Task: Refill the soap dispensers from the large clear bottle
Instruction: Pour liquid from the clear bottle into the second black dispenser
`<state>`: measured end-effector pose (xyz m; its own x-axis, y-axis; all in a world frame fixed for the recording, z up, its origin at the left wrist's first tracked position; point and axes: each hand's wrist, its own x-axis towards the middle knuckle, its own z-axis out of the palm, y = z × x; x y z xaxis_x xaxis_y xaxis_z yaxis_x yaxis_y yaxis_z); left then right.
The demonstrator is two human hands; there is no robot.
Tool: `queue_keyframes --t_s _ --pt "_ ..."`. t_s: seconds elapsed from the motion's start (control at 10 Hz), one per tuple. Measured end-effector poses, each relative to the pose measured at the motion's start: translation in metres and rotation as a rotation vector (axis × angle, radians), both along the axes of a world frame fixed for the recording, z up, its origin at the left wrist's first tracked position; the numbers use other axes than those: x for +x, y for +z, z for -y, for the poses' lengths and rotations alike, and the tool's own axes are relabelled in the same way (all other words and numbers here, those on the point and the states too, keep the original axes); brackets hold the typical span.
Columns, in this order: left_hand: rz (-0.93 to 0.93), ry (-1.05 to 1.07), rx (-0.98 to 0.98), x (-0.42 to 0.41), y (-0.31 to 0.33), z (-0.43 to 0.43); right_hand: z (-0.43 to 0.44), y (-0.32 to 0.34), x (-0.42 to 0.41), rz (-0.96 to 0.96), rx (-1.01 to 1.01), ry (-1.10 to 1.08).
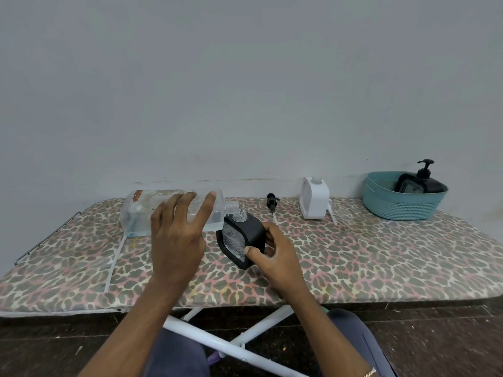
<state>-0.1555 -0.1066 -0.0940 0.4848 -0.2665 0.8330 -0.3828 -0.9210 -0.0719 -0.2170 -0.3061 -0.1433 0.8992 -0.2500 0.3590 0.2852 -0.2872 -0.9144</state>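
The large clear bottle is tipped on its side above the board, its open neck over the mouth of a black dispenser. My left hand grips the bottle's body from the near side, fingers spread over it. A little clear liquid lies in the bottle's lower end by the neck. My right hand holds the black dispenser tilted, thumb on its front corner and fingers behind. The dispenser's clear window shows a low level.
A black pump head lies on the leopard-print ironing board. A white dispenser stands open behind it, its white pump tube beside it. At the back right, a teal basket holds another black pump dispenser.
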Motion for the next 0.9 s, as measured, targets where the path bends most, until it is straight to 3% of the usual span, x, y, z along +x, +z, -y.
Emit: queue_keyframes --t_s 0.9 --pt "0.01 -0.002 0.001 -0.0001 0.0002 0.0 0.0002 -0.0004 0.0008 0.009 0.009 0.003"
